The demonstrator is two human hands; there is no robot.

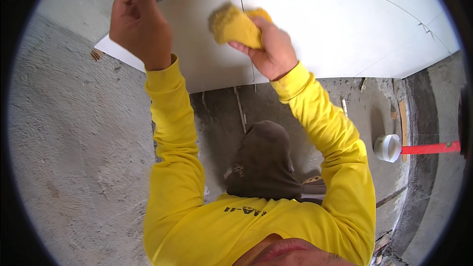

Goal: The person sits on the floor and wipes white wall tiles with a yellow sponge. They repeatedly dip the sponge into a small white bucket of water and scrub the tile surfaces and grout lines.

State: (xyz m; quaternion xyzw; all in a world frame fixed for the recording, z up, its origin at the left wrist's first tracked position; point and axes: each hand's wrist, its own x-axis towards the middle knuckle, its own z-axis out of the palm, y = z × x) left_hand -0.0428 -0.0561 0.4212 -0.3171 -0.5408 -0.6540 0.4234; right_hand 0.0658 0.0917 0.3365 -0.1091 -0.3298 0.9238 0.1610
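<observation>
My right hand (276, 51) is wrapped round a yellow sponge (239, 27), which is bent in the grip and has a dirty, darker end. The sponge is over the white wall tiles (315, 29), close to the thin upright joint between two of them. Whether it presses on the tile I cannot tell. Raised at the upper left, my left hand (140, 27) is closed, with its fingers curled in and the thumb against them. It is near the tiles' top left edge, and anything inside its fingers is hidden.
A rough grey cement wall (74, 143) stands on the left. At the right, a white round container (388, 148) is on the floor beside a red level (428, 149). Thin spacer strips (240, 106) stick out below the tiles. My bent knee (266, 152) is near the tiled wall.
</observation>
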